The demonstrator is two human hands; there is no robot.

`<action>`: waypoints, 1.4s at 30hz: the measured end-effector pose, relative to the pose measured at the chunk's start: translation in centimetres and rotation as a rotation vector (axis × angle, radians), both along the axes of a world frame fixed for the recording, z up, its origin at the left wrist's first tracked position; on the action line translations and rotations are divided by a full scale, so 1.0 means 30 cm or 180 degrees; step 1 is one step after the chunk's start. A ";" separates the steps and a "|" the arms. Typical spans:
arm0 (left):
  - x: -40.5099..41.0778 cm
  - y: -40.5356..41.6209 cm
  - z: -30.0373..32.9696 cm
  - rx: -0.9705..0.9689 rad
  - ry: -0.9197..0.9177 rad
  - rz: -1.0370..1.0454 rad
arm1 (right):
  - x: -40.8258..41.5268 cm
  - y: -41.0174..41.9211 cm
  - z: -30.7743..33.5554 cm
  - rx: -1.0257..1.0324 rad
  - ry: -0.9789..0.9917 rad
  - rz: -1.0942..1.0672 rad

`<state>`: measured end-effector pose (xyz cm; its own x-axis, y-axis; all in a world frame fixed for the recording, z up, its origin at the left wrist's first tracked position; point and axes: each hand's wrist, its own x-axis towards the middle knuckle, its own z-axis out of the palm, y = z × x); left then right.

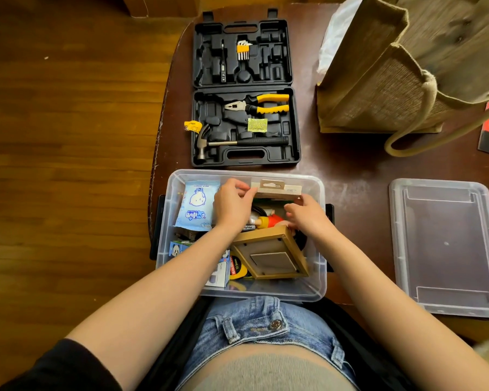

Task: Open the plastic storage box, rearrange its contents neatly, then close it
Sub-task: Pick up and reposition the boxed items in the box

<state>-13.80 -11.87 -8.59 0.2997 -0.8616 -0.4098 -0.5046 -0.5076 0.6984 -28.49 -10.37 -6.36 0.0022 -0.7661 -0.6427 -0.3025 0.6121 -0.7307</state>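
We find the storage box (178, 266) uncovered at the near edge of the bench (350, 165), its lid (446, 246) lying flat to its right, apart from it. Both hands are inside the box at its far wall. The left hand (232, 206) pinches the left end of a beige card package (277, 190); the right hand (308, 214) holds its right end with curled fingers. Below them we note a wooden frame (271, 256) lying tilted, a blue packet (196, 204) along the left wall, and small cartons (printing unreadable). Beyond the box stands an open tool case (244, 88) with pliers (259, 104) and hammer (232, 142); a jute bag (384, 80) stands to its right.
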 end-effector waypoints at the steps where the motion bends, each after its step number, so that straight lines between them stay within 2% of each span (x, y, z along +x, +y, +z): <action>1: -0.003 -0.001 0.002 0.0020 0.0033 0.0024 | 0.002 -0.002 0.002 -0.0026 -0.0012 -0.0046; 9: 0.001 -0.001 0.020 0.0131 0.0132 0.0004 | -0.009 0.015 0.011 0.0235 -0.0033 -0.0061; 19: 0.033 0.002 0.027 0.0296 -0.0002 -0.0254 | -0.047 0.053 0.059 0.0249 0.0006 0.0110; 25: 0.053 0.012 0.043 0.0358 -0.0115 -0.0652 | -0.056 0.055 0.073 0.0258 0.0266 0.0894; 29: 0.061 0.022 0.051 0.0447 0.0133 -0.1095 | -0.062 0.071 0.086 0.0265 0.0228 0.1301; 34: 0.046 0.026 0.053 0.0425 0.0216 -0.1117 | -0.063 0.055 0.066 0.0167 0.0231 0.0937; 36: 0.042 0.028 0.044 0.0380 0.0222 -0.1167 | -0.060 0.044 0.056 -0.0079 0.0522 0.0878; 39: 0.044 0.030 0.033 0.0365 0.0253 -0.1173 | -0.046 0.020 0.057 -0.1057 0.1480 0.1010; 41: 0.047 0.035 0.034 0.0421 0.0253 -0.1208 | -0.033 -0.003 0.056 -0.1582 0.1766 0.1186; 42: 0.048 0.038 0.038 0.0451 0.0246 -0.1256 | -0.027 -0.014 0.053 -0.1641 0.1885 0.1342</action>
